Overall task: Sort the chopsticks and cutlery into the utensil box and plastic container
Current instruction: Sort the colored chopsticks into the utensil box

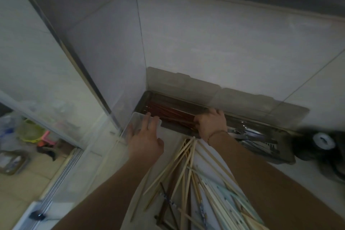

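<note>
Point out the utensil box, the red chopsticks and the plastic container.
Utensil box (283, 160): head view, front right rim.
Red chopsticks (168, 113): head view, middle of the bundle inside the box.
Plastic container (135, 118): head view, clear far corner by the left hand.

The chopsticks (168, 113) lying in the grey, smoky-lidded utensil box (283, 160) are showing dark red. The loose chopsticks (183, 157) on the counter are showing pale bamboo tan, with a few dark brown ones and some white with blue markings. The plastic container (137, 117) is looking clear and whitish. The cutlery (250, 134) is gleaming silver. The wall tiles (224, 43) are reading white-grey.
</note>
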The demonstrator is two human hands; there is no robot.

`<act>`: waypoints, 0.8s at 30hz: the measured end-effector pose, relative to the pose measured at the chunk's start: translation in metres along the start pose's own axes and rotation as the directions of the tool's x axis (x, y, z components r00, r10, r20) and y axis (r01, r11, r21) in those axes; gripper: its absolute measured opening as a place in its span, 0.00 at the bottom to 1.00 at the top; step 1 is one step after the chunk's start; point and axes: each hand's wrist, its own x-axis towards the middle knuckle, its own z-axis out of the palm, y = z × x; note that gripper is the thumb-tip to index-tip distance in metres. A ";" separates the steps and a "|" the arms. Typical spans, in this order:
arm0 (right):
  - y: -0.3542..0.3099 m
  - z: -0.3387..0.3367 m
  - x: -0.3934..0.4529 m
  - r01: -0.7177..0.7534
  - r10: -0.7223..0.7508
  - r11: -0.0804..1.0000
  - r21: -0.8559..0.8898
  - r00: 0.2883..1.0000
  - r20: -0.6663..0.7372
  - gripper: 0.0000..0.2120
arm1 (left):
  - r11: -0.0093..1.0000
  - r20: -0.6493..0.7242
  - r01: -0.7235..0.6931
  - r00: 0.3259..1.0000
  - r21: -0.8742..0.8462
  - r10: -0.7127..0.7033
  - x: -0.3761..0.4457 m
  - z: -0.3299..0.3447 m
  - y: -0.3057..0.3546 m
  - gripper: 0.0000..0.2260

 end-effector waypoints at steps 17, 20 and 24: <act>0.050 0.061 -0.266 -0.156 0.441 0.798 0.582 0.810 -0.387 0.10 | 0.999 0.013 0.029 1.000 0.018 -0.029 0.000 0.002 0.003 0.33; 0.033 0.086 -0.307 -0.255 0.475 0.784 0.566 0.834 -0.281 0.05 | 1.000 0.011 0.023 1.000 0.019 -0.023 -0.001 0.002 0.004 0.33; 0.014 0.106 -0.318 -0.234 0.429 0.831 0.504 0.847 -0.314 0.06 | 1.000 0.010 0.013 1.000 0.006 -0.013 -0.002 0.001 0.003 0.31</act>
